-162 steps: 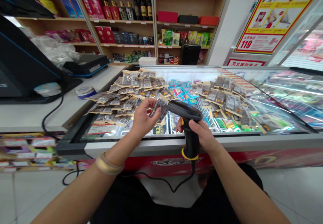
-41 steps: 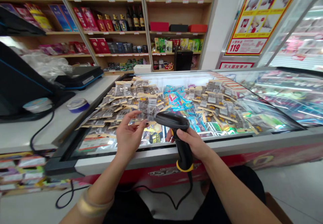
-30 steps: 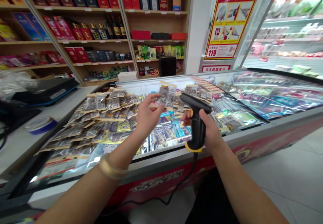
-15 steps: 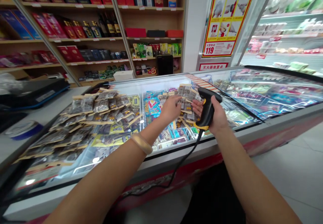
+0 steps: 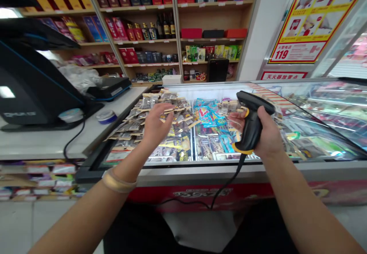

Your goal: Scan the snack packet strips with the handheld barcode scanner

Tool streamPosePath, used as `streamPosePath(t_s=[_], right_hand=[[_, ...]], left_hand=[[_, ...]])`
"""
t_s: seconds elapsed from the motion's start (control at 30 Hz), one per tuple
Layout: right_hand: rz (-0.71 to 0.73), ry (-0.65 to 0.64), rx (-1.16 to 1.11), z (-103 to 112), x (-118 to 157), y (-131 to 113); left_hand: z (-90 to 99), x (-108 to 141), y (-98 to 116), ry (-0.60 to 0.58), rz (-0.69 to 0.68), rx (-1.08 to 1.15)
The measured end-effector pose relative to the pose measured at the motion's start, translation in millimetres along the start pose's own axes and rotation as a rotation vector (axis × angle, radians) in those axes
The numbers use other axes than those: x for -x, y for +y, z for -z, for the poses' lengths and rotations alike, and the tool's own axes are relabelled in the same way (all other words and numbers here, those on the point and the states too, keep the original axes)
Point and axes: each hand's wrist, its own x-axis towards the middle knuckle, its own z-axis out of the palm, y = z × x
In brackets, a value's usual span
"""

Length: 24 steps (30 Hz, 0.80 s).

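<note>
Gripping a black scanner [image 5: 252, 122] by its handle, the right hand [image 5: 265, 131] holds it tilted, head toward 11 o'clock, above the freezer [image 5: 258, 168] lid; a yellow ring circles the handle's base and a cord [image 5: 226, 187] drops from it toward 7 o'clock. At 9 o'clock from the scanner, the left hand [image 5: 156, 122] hovers spread wide and holding nothing, fingers [image 5: 166, 109] pointing toward 1 o'clock, over a heap of small packets [image 5: 151, 109] lying on the glass lid. More packets [image 5: 229, 107] of the same kind lie just past the scanner, partly hidden by it. Between the two heaps, blue wrappers [image 5: 209, 114] show; whether they lie on or under the glass I cannot tell. Under the lid, the freezer holds packaged goods in wire baskets. A gold bangle [image 5: 117, 179] sits on the left wrist. At 9 o'clock from the freezer, a white tabletop [image 5: 43, 145] carries a black register [image 5: 25, 89], a scale [image 5: 110, 88] and a round tin [image 5: 106, 116]. At 12 o'clock, shelves [image 5: 183, 40] hold boxes and bottles.
</note>
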Motion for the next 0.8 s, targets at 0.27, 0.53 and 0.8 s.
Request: streamPosePath(t_s=[0.27, 0.53, 0.8], right_hand=[[-0.197, -0.240, 0.027, -75.9, 45.7, 70.4], [-0.254, -0.279, 0.084, -79.6, 60.2, 92.1], [-0.244, -0.306, 0.113, -78.2, 61.2, 89.8]], left_hand=[[94.0, 31.0, -80.6, 0.171, 0.472, -0.322], [119.9, 49.2, -110.4, -0.144, 0.764, -0.195], [131.3, 53.0, -107.6, -0.339, 0.613, -0.547]])
